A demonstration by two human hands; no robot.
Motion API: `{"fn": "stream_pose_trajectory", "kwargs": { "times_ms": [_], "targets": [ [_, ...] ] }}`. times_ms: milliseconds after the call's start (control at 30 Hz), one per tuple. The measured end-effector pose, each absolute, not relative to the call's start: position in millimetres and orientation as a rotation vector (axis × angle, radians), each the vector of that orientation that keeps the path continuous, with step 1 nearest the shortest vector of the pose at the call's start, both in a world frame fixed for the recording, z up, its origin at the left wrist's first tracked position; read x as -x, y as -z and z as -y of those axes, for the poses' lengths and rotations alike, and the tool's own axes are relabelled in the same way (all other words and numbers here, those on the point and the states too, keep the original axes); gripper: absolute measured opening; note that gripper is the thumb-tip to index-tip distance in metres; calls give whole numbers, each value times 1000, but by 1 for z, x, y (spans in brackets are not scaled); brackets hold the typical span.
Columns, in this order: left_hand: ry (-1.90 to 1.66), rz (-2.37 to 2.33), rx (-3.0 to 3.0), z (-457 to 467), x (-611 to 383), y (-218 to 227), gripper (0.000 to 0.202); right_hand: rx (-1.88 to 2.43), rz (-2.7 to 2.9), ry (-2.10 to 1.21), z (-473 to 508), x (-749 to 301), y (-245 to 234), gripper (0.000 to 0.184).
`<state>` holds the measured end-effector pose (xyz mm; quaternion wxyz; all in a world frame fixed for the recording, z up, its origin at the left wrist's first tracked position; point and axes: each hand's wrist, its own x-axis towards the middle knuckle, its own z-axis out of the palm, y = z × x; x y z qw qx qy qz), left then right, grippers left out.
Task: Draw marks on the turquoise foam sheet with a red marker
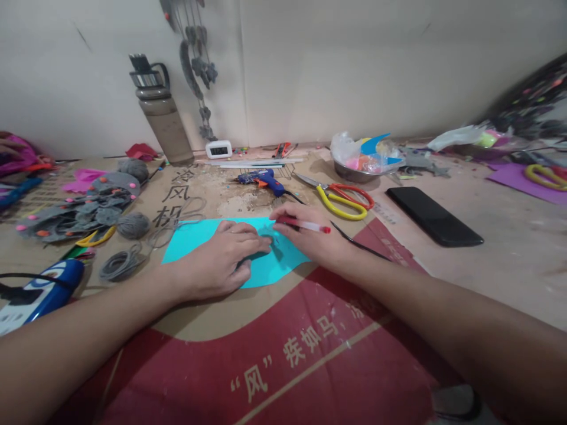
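A turquoise paper sheet [195,236] lies on the cardboard-covered table [310,354]. My left hand [221,260] rests flat on the sheet, fingers pressed down over a small dark shape I cannot make out. My right hand [310,236] is closed around a white pen with a red cap [310,225], its tip down on the sheet just beside my left fingertips.
Yellow and red scissors [345,200], a blue glue gun [263,179] and a black phone [434,224] lie beyond the sheet. A metal bowl of scraps [354,171], a water bottle [163,118], a small clock [218,149], grey yarn balls [133,224] and felt pieces [88,206] are further round.
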<state>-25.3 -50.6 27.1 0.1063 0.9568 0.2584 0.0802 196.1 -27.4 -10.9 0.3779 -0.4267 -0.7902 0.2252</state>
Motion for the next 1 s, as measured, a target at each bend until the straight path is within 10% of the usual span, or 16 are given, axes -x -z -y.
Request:
{"fn": "stream_pose_trajectory", "kwargs": {
  "times_ms": [1000],
  "targets": [
    [-184, -801, -2919, 59, 21, -30, 45, 998, 2249, -467, 19, -202, 14, 20]
  ]
}}
